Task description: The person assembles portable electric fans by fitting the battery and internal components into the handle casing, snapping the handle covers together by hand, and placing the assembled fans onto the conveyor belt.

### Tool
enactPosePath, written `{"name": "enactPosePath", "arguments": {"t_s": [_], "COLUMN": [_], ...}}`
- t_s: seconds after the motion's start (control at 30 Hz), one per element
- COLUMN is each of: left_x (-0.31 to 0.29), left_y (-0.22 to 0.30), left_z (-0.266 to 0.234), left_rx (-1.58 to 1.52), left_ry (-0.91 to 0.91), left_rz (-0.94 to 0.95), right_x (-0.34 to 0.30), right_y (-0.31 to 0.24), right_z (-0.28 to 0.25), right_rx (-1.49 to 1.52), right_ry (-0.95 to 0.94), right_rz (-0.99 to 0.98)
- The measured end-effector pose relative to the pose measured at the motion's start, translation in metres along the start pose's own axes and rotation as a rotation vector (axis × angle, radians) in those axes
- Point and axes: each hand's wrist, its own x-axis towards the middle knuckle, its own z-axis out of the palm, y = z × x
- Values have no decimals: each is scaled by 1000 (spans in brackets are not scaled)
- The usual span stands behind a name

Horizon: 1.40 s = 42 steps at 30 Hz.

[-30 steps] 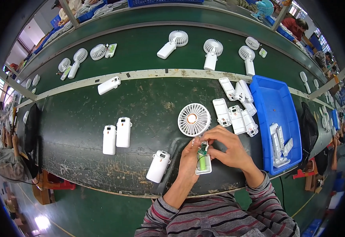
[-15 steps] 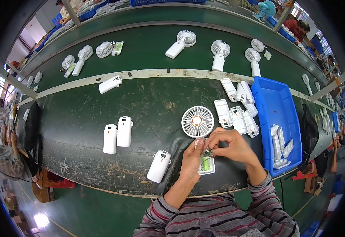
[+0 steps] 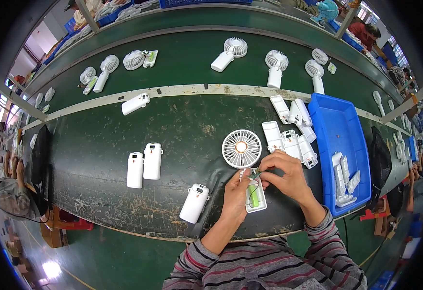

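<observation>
A white handheld fan, its round grille (image 3: 232,140) facing up, lies in front of me with its open handle shell (image 3: 257,209) toward my body. My left hand (image 3: 234,197) grips the shell's side, thumb near the neck. Inside the shell shows a green battery (image 3: 254,195) with a thin dark wire beside it. Between the fingertips of my right hand (image 3: 288,178) is a small green circuit board (image 3: 255,173), held at the neck end of the handle. The fingers partly hide the board and its wires.
At right stands a blue bin (image 3: 339,128) holding several white parts, with a pile of white handle shells (image 3: 291,145) beside it. White handle cases (image 3: 194,203) lie to the left. Beyond a pale rail (image 3: 172,90), fans (image 3: 235,47) rest on a green conveyor belt (image 3: 182,63).
The circuit board shows more openly at the neck, and my right hand has shifted slightly, uncovering more of the shell and battery. Fans on the belt have moved a little right.
</observation>
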Motion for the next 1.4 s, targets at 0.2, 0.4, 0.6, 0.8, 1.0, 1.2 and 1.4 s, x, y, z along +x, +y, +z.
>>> {"name": "enactPosePath", "arguments": {"t_s": [0.2, 0.4, 0.6, 0.8, 1.0, 1.2, 1.4], "left_x": [5, 6, 5, 5, 5, 10, 10], "left_y": [-4, -5, -2, -1, -1, -6, -2], "left_z": [-7, -8, -14, -10, -7, -15, -12], "left_rx": [-53, -65, -110, -105, -114, -137, -117], "left_ry": [-22, 26, -38, -37, 1, 56, 42], "left_rz": [11, 25, -38, -48, -44, -76, -100], "right_x": [-1, -7, -19, -27, -23, -19, -17], "right_y": [-3, -4, 0, -2, -4, 4, 11], "right_z": [0, 3, 7, 15, 18, 18, 14], "right_rx": [-18, -46, -155, -207, -82, 188, 245], "right_ry": [-13, -63, -61, -2, 58, 20, -21], "right_rz": [-149, -141, -284, -170, 201, 461, 440]}}
